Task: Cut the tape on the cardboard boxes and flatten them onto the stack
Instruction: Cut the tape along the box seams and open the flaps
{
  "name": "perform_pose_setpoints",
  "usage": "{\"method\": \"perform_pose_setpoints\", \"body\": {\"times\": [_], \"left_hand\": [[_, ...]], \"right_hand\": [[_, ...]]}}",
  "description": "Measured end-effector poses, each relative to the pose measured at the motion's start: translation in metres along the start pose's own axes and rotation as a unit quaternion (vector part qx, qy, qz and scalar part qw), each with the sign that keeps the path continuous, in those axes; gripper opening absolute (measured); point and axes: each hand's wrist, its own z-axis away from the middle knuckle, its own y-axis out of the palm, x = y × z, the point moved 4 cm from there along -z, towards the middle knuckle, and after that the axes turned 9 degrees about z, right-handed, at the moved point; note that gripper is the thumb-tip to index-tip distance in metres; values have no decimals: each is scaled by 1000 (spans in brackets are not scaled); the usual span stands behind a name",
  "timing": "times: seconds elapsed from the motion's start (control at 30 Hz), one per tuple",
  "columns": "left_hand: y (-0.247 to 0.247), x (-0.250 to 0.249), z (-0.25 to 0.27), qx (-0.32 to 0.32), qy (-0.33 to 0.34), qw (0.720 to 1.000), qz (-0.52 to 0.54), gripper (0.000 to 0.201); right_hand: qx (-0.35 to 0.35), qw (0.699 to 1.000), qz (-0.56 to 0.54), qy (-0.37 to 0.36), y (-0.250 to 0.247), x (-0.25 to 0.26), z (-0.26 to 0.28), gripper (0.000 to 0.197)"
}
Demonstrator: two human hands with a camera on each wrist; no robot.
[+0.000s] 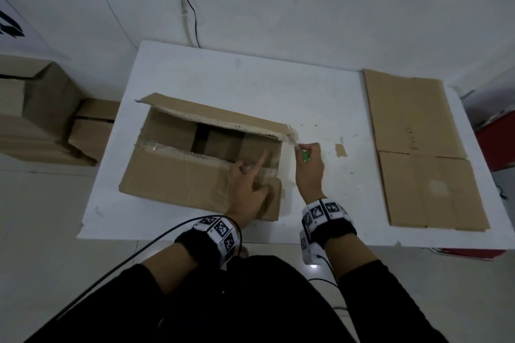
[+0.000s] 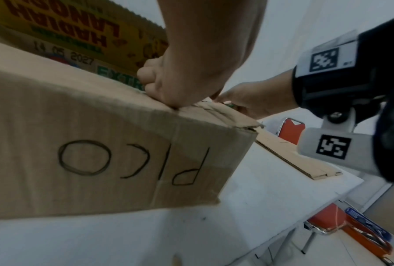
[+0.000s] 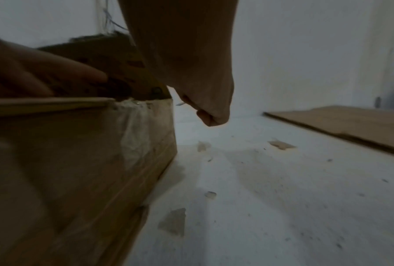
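Right hand (image 1: 310, 167) (gripping cutter (image 1: 305, 156)) at box (image 1: 178, 175) edge.

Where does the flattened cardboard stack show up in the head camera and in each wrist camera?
Head: the flattened cardboard stack lies at the right end of the white table.
Left wrist: a thin slab at middle right, behind the box corner.
Right wrist: a low brown sheet at the right edge.
Shared landmark: the open box, always left of the stack.
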Motion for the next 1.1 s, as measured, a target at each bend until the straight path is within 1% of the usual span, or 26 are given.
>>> {"method": "perform_pose_setpoints", "body": {"times": [0.07,0.13,0.2,0.27,0.3,0.33,0.37,0.4,0.47,0.5,0.57,0.6,0.63,0.67,0.73,0.77,0.8,0.83,0.87,0.9,0.93,0.97,1.0,1.03,1.07,1.1], "left_hand": [[-4,1,-1,-6,19,999,-43,61],[-13,4,-2,-16,38,992,-117,56],[-29,6,-2,-27,59,972,-228,69],[-50,3,0,-26,47,944,-325,94],[-61,2,1,-21,37,931,-363,107],[-73,1,1,-12,28,917,-398,120],[-83,1,1,4,20,903,-429,131],[-93,1,-1,27,15,890,-454,139],[-106,3,-5,83,18,882,-463,142],[-109,0,-7,99,34,881,-462,139],[-110,-8,-8,76,105,859,-496,125],[-108,-14,-8,50,143,846,-512,117],[-105,-21,-7,21,187,835,-517,105],[-102,-28,-6,-12,232,826,-514,91],[-101,-39,-2,-76,302,815,-489,65],[-103,-44,0,-91,323,812,-477,60],[-106,-49,3,-93,342,810,-467,54],[-109,-57,9,-88,359,808,-458,46],[-113,-63,15,-83,367,813,-444,39],[-118,-68,20,-78,355,825,-432,37],[-122,-68,25,-72,323,842,-426,40],[-127,-66,29,-71,275,859,-427,43],[-130,-58,32,-75,232,866,-436,41],[-132,-45,36,-77,196,868,-450,33],[-134,-32,37,-74,170,866,-464,21],[-135,-19,36,-64,151,864,-477,16]], "right_hand": [[-11,996,30,84,1,-23,-18,17],[19,984,75,158,4,-52,-25,23],[62,966,165,189,6,-72,-20,33],[60,942,271,190,1,-76,-9,40],[39,939,288,183,-2,-74,-7,41],[23,947,274,165,-5,-66,-6,39],[28,961,243,129,-3,-58,-7,33],[54,975,199,79,2,-48,-8,32],[93,989,118,-18,9,-22,-1,45],[102,989,90,-50,12,-10,2,45],[103,988,84,-72,9,17,5,29],[109,989,85,-57,5,30,3,22],[118,988,87,-38,2,39,-1,19],[134,989,59,-10,-1,47,-7,21],[163,979,-98,73,-5,62,-23,23],[156,964,-188,108,-8,72,-31,23],[132,962,-212,114,-8,74,-46,24],[119,964,-220,94,-8,81,-55,25],[119,976,-172,58,-3,86,-66,26],[126,984,-128,11,4,90,-76,26],[153,986,-58,-17,15,89,-85,26],[180,983,5,-46,28,84,-94,33],[200,975,74,-65,41,81,-99,46],[215,962,148,-78,54,76,-103,60],[221,947,221,-80,63,76,-99,68],[211,937,268,-79,72,73,-97,74]]}}
